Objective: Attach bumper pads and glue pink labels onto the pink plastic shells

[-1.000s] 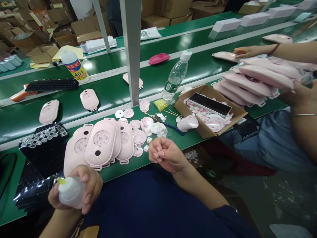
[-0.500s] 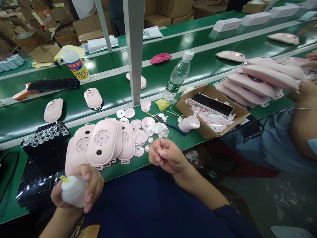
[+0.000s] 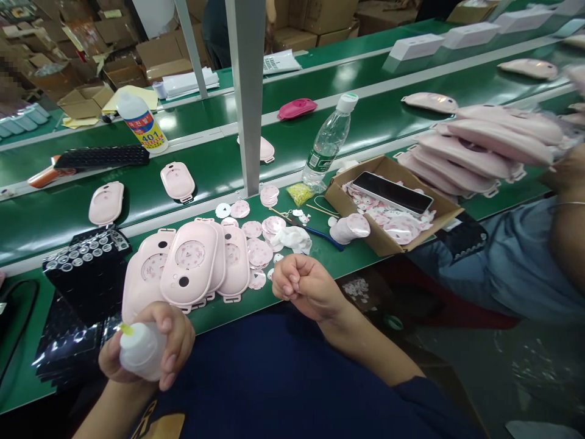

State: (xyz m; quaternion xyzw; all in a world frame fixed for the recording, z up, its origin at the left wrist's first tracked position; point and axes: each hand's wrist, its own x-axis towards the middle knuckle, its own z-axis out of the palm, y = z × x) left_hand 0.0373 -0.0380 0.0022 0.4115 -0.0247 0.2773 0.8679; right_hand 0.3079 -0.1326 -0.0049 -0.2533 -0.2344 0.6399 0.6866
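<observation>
My left hand (image 3: 171, 344) is wrapped round a small white squeeze bottle (image 3: 144, 352) with a yellow nozzle tip, tilted at the lower left. My right hand (image 3: 306, 283) is closed in front of my body at the table edge, its fingertips pressed together; whatever they hold, if anything, is hidden. Between and beyond the hands overlap several pale pink plastic covers (image 3: 192, 259) with round patterned centres. Round patterned discs (image 3: 259, 252) lie to their right, with a crumpled white tissue (image 3: 292, 239) just past my right hand.
A cardboard box (image 3: 384, 241) holds printed pieces and a phone (image 3: 392, 192). Near it stand a clear water bottle (image 3: 326, 149) and a metal post (image 3: 247, 97). More pink covers lie on the green conveyor (image 3: 210, 161). A co-worker's arm (image 3: 569, 225) is at the right.
My left hand and the squeeze bottle have shifted slightly right. The pink covers on the conveyor have moved a little to the right. My right hand stays closed in nearly the same place.
</observation>
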